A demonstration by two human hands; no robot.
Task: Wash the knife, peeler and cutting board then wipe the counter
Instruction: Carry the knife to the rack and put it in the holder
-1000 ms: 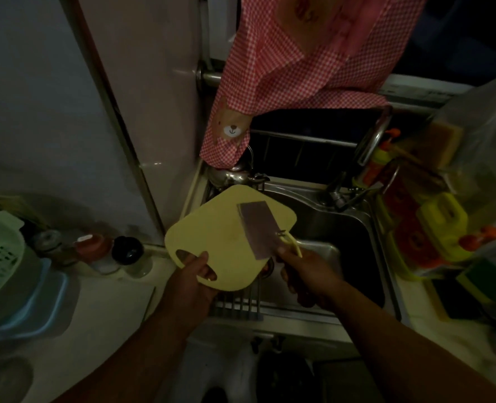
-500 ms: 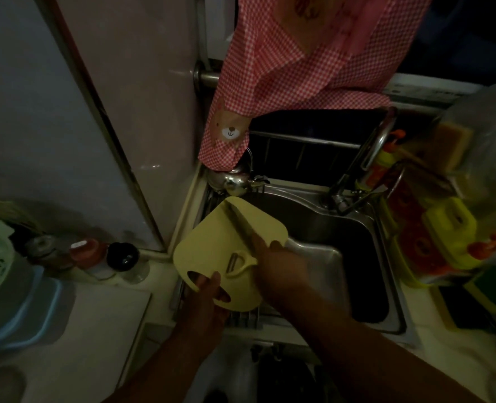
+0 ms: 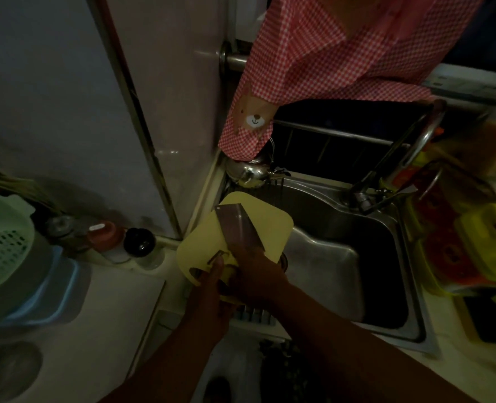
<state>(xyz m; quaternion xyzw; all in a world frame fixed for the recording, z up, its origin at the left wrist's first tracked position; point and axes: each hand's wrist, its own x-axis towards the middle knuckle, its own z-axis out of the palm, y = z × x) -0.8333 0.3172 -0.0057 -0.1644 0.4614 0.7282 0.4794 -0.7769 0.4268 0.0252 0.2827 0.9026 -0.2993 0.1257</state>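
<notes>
Your left hand (image 3: 209, 289) grips the cutting board (image 3: 273, 231) over the sink (image 3: 322, 199) edge, peeler (image 3: 216, 255) on it. Your right hand (image 3: 255, 276) grips the knife (image 3: 236, 228), blade flat on the board. Keep it level and lower everything in.

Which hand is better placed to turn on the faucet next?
Right, probably: the right hand is on the faucet side and grips only the knife, while the left hand holds the cutting board carrying the peeler.
</notes>
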